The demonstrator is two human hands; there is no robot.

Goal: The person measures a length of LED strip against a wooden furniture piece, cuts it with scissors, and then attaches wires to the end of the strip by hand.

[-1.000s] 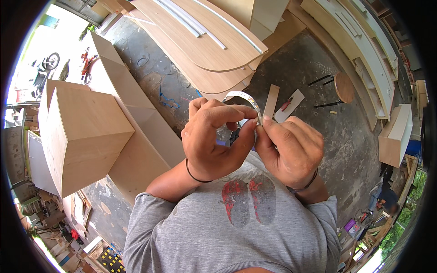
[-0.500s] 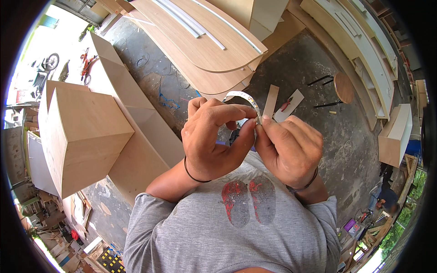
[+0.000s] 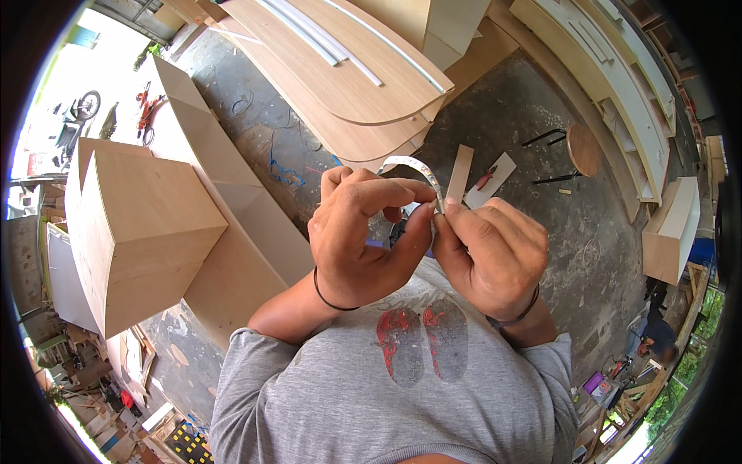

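White, thin and flexible, a strip (image 3: 417, 164) arches between our two hands, raised in front of the chest and above the floor (image 3: 576, 247). Small components dot its face.

Left hand (image 3: 359, 232): thumb and forefinger together, pinched on the white strip near its lower end; the remaining fingers curl loosely. Right hand (image 3: 498, 251): thumb and forefinger clamped on the same end, just beside the left fingertips. Exact contact between the fingertips is too small for us to resolve. We note a dark band on each wrist and a grey shirt (image 3: 332, 394) below, marked with two dark, red-flecked sole shapes.

Beyond the hands we record a curved wood-grain desk (image 3: 406, 91), carrying slim white profiles (image 3: 305, 32) laid lengthwise. On the floor, right of the desk's near end, lie a narrow wooden board (image 3: 461, 172) and a white board (image 3: 495, 179), with red-handled pliers (image 3: 486, 178) resting on the latter. Further right we see a stool (image 3: 583, 150) with a round wooden seat and dark legs. To our left sits a large plywood box (image 3: 158, 232); near the far right rim, another person (image 3: 659, 338) bends low.
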